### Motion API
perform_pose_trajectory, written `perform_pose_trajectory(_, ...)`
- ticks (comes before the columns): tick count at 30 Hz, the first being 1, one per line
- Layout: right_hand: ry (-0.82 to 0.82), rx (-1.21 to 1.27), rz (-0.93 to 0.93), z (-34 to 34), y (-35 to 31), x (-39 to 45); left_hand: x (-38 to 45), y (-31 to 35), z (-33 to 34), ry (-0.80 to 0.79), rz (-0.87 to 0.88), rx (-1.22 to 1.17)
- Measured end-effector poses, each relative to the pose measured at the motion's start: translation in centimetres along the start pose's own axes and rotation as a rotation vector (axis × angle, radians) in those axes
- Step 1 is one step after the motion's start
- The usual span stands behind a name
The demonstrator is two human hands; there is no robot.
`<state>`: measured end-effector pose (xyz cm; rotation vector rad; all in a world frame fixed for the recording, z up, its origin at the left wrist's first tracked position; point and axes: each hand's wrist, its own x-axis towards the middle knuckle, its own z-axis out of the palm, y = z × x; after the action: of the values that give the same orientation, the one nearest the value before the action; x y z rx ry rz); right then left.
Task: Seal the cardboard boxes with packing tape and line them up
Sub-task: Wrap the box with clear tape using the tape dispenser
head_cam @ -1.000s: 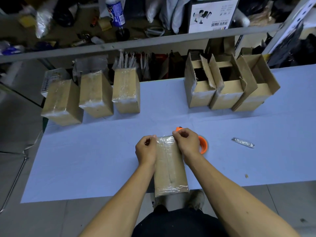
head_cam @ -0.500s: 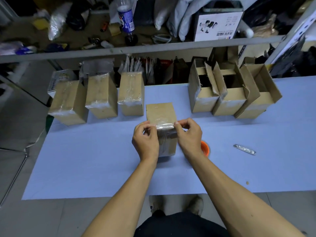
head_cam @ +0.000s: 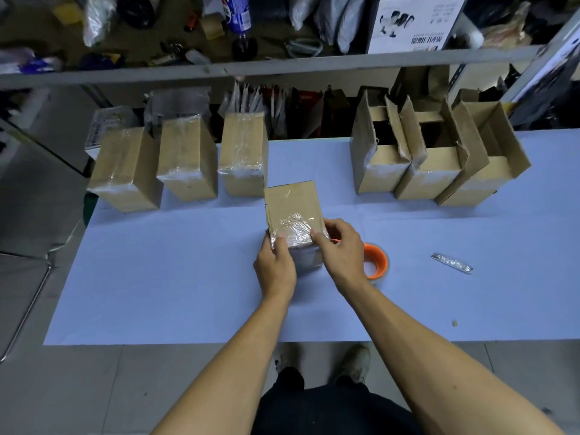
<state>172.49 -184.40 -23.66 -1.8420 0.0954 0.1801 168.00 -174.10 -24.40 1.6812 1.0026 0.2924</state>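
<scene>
I have the fourth box between both hands near the middle of the worktop. My left hand holds its near left corner, thumb up on the taped face; my right hand pinches the near right edge, fingers curled onto the crinkled clear tape. Each grip is closed on the box, neither hand free. The box stands on the worktop, tipped a little, with its far left corner just short of the last box in the finished row.

That row sits toward eleven o'clock along the far edge: three sealed boxes side by side, each with tape shining over the top and down the front. So I judge three done and lined up, and this one taped on the face I see. I cannot tell whether its other seams are closed.

Toward one o'clock stand three open boxes, flaps up, touching one another, tape only on their lower fronts. They are left to close, seal and move across.

The tape roll with its orange core lies just beside my right wrist, at three o'clock from the box, partly hidden by the hand. A small shiny strip lies farther out at three o'clock, well apart.

By my count roughly half the work is behind me: next this box wants sliding up against the third, square with the row, then the roll goes to the open ones.
</scene>
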Motion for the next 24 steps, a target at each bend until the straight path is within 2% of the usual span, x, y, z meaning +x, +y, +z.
perform_pose_trajectory(5, -0.046, 0.196, 0.101, -0.8, -0.4, 0.4, 0.7, 0.0, -0.3, -0.056, -0.085, -0.215)
perform_pose_trajectory(7, -0.102, 0.219, 0.083, -0.6, -0.5, 0.3, 0.6, 0.6, -0.3, -0.047, -0.11, -0.229)
perform_pose_trajectory(11, -0.276, 0.141, -0.06, -1.1, -0.6, -0.6, 0.6, 2.5, -1.9, -0.083, -0.08, -0.088)
perform_pose_trajectory(14, -0.213, 0.035, -0.051, -1.7, -0.7, 0.1, 1.9, 2.3, -3.6, -0.289, 0.001, -0.065)
perform_pose_trajectory(17, -0.137, -0.134, -0.023, -1.1, 0.3, 0.4, 2.9, -0.1, -3.7, -0.456, 0.076, 0.089)
perform_pose_trajectory(21, -0.189, -0.178, 0.049, 0.6, 3.4, -1.0, 1.8, -3.8, -2.8, -0.467, 0.058, 0.171)
perform_pose_trajectory(24, -0.235, -0.125, 0.126, 0.7, 4.5, -2.5, 1.5, -4.4, -2.7, -0.472, 0.009, 0.118)
